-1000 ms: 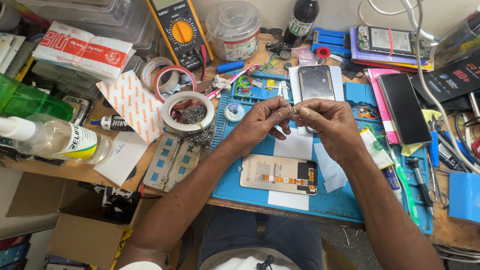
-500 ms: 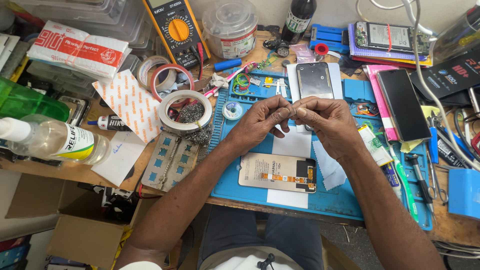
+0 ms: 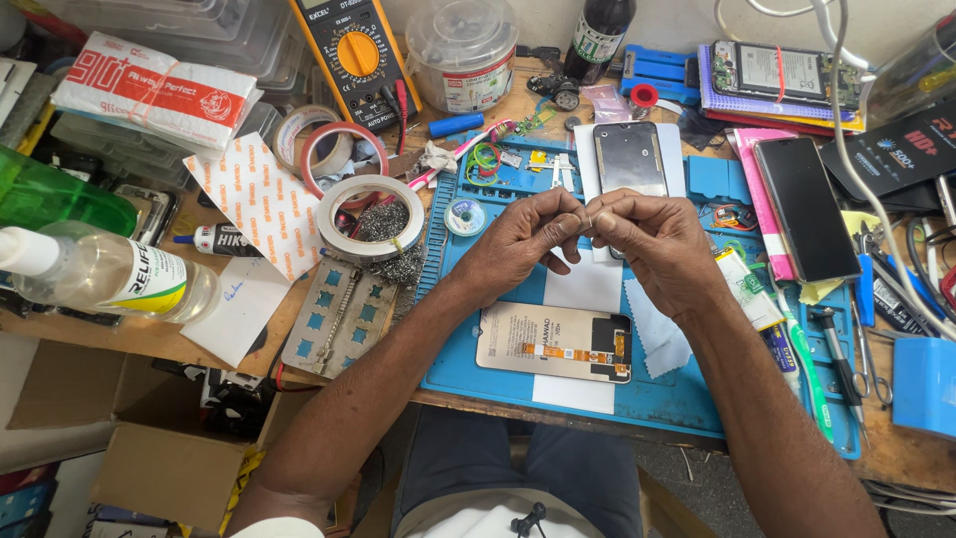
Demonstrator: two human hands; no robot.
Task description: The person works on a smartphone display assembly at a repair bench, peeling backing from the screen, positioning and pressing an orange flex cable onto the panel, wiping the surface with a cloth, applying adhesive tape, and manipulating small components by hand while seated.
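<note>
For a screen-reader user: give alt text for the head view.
Left hand and right hand meet fingertip to fingertip over a blue work mat, pinching something too small to identify. A phone screen panel lies below them, a phone frame above.

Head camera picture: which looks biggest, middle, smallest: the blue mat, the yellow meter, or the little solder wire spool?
1. Blue mat, by far the largest.
2. Yellow meter, partly cut off at the top edge.
3. Solder wire spool, smallest, beside the left hand.
</note>
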